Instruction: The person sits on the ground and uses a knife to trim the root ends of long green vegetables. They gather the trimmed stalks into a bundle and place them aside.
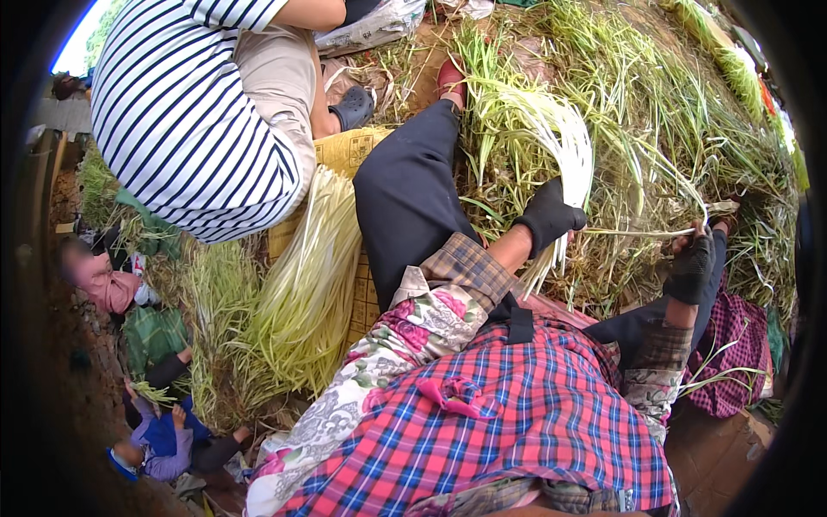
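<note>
My left hand (549, 216), in a black fingerless glove, is closed around a bunch of long pale stalks (572, 145) with white stems and yellow-green leaves, perhaps blanched chives. The bunch arches away from me over the heap. My right hand (691, 265), also in a dark fingerless glove, pinches a few thin stalks (646, 232) at the right. These stretch from its fingertips towards the left hand; whether they still join the bunch cannot be told. A large sheaf of similar pale stalks (316, 258) lies on yellow printed sacking (354, 150), left of my legs.
Loose green stalks and dry straw (672, 110) cover the ground ahead. A person in a striped shirt (194, 123) sits close by at the upper left. Two more people sit at the far left by a green sack (155, 336). A checked purple cloth (733, 355) lies at the right.
</note>
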The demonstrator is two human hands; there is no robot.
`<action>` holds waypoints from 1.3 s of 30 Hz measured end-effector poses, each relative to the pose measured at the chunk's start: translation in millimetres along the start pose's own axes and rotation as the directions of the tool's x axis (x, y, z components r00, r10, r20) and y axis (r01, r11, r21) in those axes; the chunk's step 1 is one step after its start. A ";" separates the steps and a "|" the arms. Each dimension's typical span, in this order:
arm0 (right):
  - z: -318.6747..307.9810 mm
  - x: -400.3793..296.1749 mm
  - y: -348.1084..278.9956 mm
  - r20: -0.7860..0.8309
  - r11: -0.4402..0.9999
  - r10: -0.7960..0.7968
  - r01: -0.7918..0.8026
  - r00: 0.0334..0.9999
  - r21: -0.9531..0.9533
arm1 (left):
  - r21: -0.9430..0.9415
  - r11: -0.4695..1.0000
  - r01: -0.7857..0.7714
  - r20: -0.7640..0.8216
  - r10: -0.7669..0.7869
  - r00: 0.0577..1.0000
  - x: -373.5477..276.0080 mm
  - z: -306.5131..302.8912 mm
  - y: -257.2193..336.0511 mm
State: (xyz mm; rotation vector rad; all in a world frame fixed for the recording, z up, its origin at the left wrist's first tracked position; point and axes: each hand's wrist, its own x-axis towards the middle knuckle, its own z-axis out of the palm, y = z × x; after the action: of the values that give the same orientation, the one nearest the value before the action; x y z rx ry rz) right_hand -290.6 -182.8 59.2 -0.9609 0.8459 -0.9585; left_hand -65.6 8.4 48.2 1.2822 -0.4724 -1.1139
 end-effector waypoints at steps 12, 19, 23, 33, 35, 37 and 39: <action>103.1 -57.0 31.4 0.469 0.914 0.292 -0.100 0.834 -0.392 | -0.028 0.999 0.020 0.118 -0.016 0.993 3.3 1.1 3.2; 81.0 -50.4 33.3 0.356 0.907 0.223 -0.059 0.907 -0.417 | -0.081 0.995 0.065 0.165 -0.051 0.985 8.9 -8.8 5.3; 99.1 -60.2 41.1 0.533 0.945 0.262 -0.103 0.805 -0.310 | -0.142 0.984 0.105 0.157 -0.082 0.984 8.5 -3.4 -1.5; 98.8 -79.4 44.4 0.617 0.957 0.276 -0.153 0.737 -0.245 | 0.019 0.995 0.097 0.007 -0.097 0.995 10.7 -7.7 -5.6; 104.5 -85.0 47.7 0.678 0.970 0.235 -0.120 0.696 -0.213 | -0.002 0.999 0.042 0.039 -0.042 0.998 13.1 -6.8 -11.1; 99.8 -84.8 53.0 0.736 0.956 0.286 -0.131 0.613 -0.262 | -0.012 0.998 -0.067 0.082 0.068 0.994 15.6 -6.8 -14.6; 91.1 -83.0 50.6 0.785 0.915 0.403 -0.187 0.470 -0.357 | -0.051 0.989 0.141 0.161 -0.131 0.978 12.0 -13.2 -5.0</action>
State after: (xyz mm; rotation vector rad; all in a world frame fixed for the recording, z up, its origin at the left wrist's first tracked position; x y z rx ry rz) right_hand -223.3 -67.9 56.6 -1.2561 0.2300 0.0137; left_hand -51.6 5.5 36.5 1.1911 -0.4678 -1.3420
